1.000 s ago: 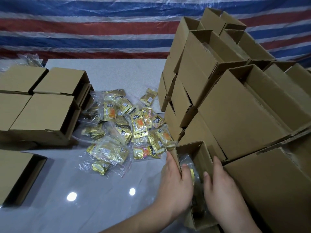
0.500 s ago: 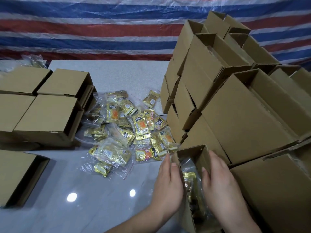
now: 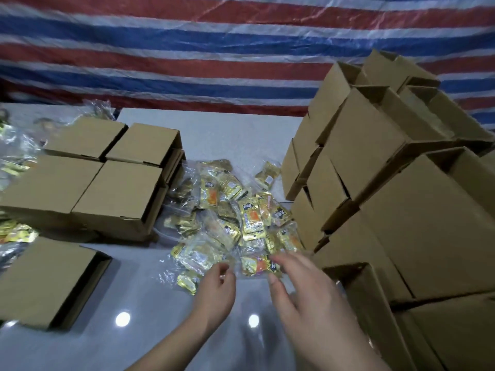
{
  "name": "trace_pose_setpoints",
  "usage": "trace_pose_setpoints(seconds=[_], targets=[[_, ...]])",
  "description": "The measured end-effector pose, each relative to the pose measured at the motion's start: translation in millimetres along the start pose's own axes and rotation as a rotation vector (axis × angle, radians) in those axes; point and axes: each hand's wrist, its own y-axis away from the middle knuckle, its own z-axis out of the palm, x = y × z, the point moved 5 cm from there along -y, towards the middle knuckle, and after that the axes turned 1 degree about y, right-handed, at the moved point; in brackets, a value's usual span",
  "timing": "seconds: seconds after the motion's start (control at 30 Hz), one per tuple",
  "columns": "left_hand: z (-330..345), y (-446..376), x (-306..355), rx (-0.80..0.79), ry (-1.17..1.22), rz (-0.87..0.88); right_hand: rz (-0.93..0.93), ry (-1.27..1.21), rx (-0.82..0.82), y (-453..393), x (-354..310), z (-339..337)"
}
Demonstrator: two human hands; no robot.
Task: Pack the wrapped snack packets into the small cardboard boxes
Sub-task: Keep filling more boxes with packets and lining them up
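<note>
Left fingers: the left hand (image 3: 214, 287) is hovering at the near edge of the snack packets (image 3: 233, 218), its fingers (image 3: 223, 269) loosely curled and holding nothing that the view shows; the tips are just beside a clear wrapper.
Right fingers: the right hand (image 3: 302, 293) is reaching toward the same heap with straight, spread fingers (image 3: 281, 259); the tips are lying over a clear-wrapped bundle, and motion blur is hiding whether they are touching it.
Snack packets: they are lying in a loose pile at the middle of the table (image 3: 214, 135), gold foil sachets gathered inside clear plastic bags.
How they will handle: they are probably light and soft, the plastic slippery and crinkly, so a bundle is likely sagging or sliding when lifted by one corner.
Where to take hold: pinching across the middle of one clear bag, thumb under and fingers over, is looking safest; scooping with both hands is another option.
Open box (image 3: 375, 303): it is standing by the right edge of the table, just right of the right hand, mouth upward; its inside is too dark to read.
Empty boxes (image 3: 401, 170): they are leaning in a stack along the right side.
Closed boxes (image 3: 107, 178): they are sitting toward the left edge.
Backdrop: a striped tarp (image 3: 187, 49) is hanging behind the far edge.
</note>
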Motion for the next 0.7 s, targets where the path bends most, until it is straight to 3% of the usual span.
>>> trace_pose_setpoints(seconds=[0.23,0.43,0.7], targets=[[-67,-24,-50,0.088,-0.092,-0.004,0.035,0.054,-0.311,-41,-35,94],[-127,-59,-95,0.137,-0.293,0.018,0.134,0.080,-0.432,-68,-34,151],[-247,-94,-127,0.528,-0.597,0.165,0.117,0.111,-0.424,-99,-33,196]])
